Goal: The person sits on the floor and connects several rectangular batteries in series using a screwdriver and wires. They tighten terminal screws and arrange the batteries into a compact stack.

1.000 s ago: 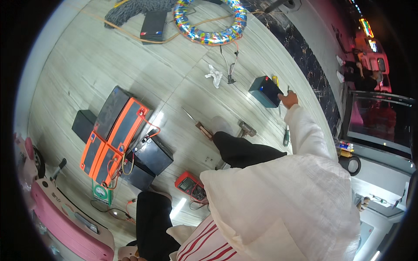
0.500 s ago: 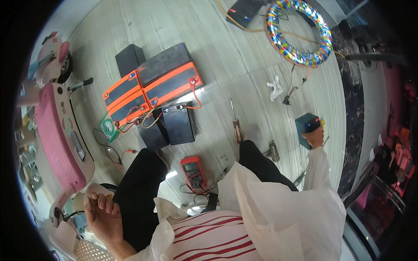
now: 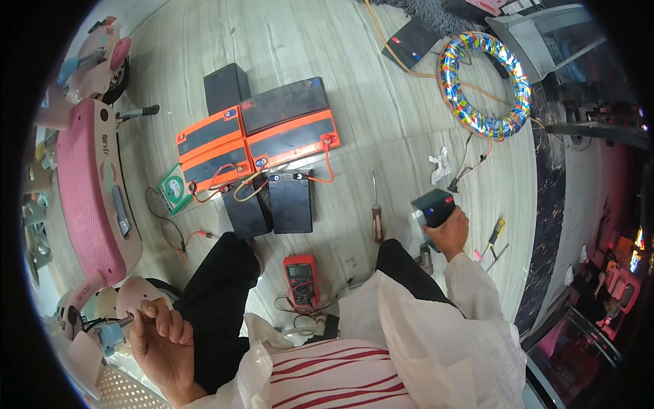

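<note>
My right hand grips a small dark battery with a red and a blue terminal, right of my knees. My left hand is raised beside my left thigh with its fingers curled in; anything in them I cannot make out. Ahead on the floor, orange-edged batteries lie joined by wires to black batteries. A screwdriver lies between these and my right hand. The red multimeter rests between my legs with its leads coiled beside it.
A pink scooter stands along the left. At the far right lie a shiny multicoloured ring and another black battery. A yellow-handled screwdriver is right of my right hand. White crumpled paper lies beyond it.
My right hand has brought the battery leftward across the floor, toward my right knee. My left hand stays near the same place, its fingers more curled. The view has shifted slightly.
</note>
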`<state>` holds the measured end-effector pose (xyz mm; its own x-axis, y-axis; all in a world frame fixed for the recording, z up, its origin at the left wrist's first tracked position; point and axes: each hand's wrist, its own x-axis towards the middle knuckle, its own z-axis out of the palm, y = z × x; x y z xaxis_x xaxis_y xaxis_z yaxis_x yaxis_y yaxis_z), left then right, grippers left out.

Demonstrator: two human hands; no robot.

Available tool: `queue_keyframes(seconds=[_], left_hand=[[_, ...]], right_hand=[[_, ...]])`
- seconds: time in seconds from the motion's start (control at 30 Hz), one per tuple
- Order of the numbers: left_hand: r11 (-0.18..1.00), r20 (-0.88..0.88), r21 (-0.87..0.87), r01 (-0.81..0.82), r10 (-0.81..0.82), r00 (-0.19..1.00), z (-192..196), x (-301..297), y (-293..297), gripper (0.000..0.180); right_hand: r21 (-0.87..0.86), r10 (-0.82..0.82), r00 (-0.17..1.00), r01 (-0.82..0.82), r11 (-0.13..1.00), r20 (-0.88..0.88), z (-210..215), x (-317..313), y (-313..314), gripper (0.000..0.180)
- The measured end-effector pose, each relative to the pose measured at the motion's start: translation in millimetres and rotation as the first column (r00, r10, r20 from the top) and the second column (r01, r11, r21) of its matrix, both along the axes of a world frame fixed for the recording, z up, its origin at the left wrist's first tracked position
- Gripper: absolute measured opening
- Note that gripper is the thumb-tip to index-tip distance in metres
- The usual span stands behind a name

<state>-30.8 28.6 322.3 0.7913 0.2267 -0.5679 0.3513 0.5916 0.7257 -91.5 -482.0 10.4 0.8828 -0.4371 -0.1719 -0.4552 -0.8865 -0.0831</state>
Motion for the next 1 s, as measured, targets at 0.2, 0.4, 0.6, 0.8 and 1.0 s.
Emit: queue_keyframes(seconds=[0.2, 0.4, 0.6, 0.8, 1.0], left_hand=[[1.0, -0.008, -0.014, 0.011, -0.011, 1.0, 6.0, -5.5, 7.4, 0.022], [0.999, -0.042, 0.026, -0.018, 0.019, 0.999, 2.6, -0.3, 10.3, 0.023], [0.981, -0.045, -0.177, 0.083, -0.092, 0.995, 12.6, 12.4, 20.0, 0.025], [0.988, -0.018, -0.124, 0.087, -0.089, 0.996, 7.6, 15.9, 21.6, 0.027], [0.984, 0.01, -0.159, 0.085, -0.085, 0.996, 7.8, 21.6, 34.5, 0.026]], right_hand=[[0.031, 0.144, 0.99, -0.143, 0.989, -0.013, -2.3, 102.5, 42.3, 0.079], [0.039, 0.3, 0.954, -0.299, 0.953, -0.008, -6.9, 202.5, 69.4, 0.08], [0.025, 0.396, 0.918, -0.397, 0.917, 0.027, -14.7, 313.7, 114.1, 0.083], [-0.056, 0.738, 0.671, -0.742, 0.668, -0.078, -9.3, 422.8, 149.6, 0.071], [-0.139, 0.932, 0.361, -0.923, 0.359, 0.012, -9.4, 447.1, 148.1, 0.076]])
